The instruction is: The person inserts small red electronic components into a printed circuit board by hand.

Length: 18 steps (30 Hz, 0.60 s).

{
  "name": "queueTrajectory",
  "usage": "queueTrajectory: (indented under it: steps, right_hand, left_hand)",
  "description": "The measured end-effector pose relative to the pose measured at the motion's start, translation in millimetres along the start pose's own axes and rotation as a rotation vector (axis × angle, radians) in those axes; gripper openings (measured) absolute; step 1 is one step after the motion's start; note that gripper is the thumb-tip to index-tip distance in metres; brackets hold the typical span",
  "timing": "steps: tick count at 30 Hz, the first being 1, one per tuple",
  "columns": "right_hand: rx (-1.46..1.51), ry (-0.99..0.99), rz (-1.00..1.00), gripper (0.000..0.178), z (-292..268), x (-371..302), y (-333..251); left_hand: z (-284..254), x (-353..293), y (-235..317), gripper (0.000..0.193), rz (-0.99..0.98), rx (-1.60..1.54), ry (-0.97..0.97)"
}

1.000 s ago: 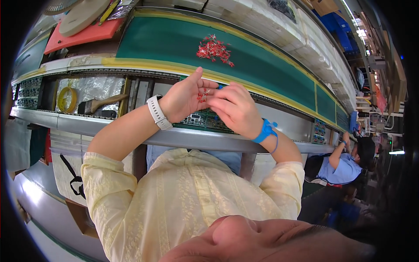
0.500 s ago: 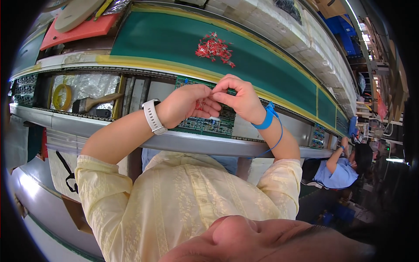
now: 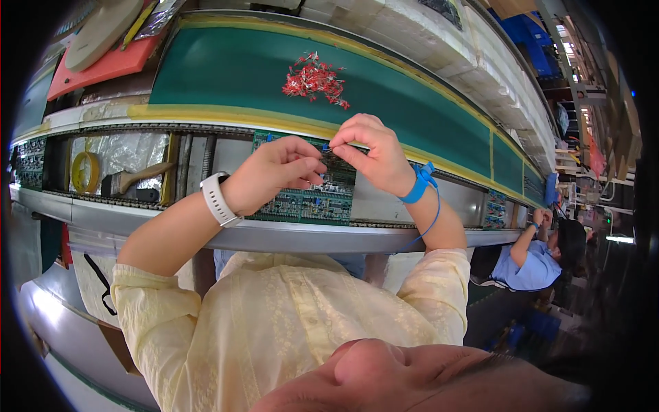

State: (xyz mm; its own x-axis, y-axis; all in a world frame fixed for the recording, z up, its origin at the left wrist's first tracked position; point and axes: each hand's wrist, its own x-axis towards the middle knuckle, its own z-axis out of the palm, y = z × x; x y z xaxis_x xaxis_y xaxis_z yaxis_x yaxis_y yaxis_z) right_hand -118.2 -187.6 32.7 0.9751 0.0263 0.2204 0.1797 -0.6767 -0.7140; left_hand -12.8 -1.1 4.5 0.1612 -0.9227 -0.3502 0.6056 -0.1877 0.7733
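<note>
A green circuit board (image 3: pixel 302 207) crowded with small parts lies in the rail line in front of me, partly covered by my hands. Over its far right part, my right hand (image 3: pixel 374 152) pinches a tiny part with thin wire leads between thumb and forefinger; its exact kind is too small to tell. My left hand (image 3: pixel 274 172) hovers over the board's left side, fingers curled in loosely. What lies inside them is hidden. Beyond both hands, a loose pile of red leaded components (image 3: pixel 314 81) rests on the green mat (image 3: pixel 226 65).
Left of the board, a yellow tape roll (image 3: pixel 85 173) and a brush (image 3: pixel 130 178) lie in a recess. A metal rail (image 3: pixel 288 237) runs along the near edge. A blue wrist strap (image 3: pixel 419 184) trails a cord. Farther right, a person in blue (image 3: pixel 525 264) sits at the line.
My hands have moved apart, and the left has turned so its palm no longer shows the red parts seen earlier. The whole scene has shifted slightly left in view.
</note>
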Motion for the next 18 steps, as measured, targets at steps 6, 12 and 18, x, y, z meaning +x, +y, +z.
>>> queueTrajectory:
  steps: [6,12,18]
  right_hand:
    - [-0.108,-0.119,-0.016,0.010,4.1,-4.4,13.5]
    - [-0.197,-0.168,-0.085,0.011,10.5,-1.1,14.5]
    - [-0.282,-0.188,-0.101,0.010,13.2,-0.6,14.7]
  left_hand:
    - [-7.5,-1.8,6.6,0.019,0.065,-0.143,0.103]
    - [-6.8,-2.9,10.7,0.019,-0.003,-0.201,0.161]
    - [-9.3,-1.7,10.3,0.021,-0.006,-0.239,0.173]
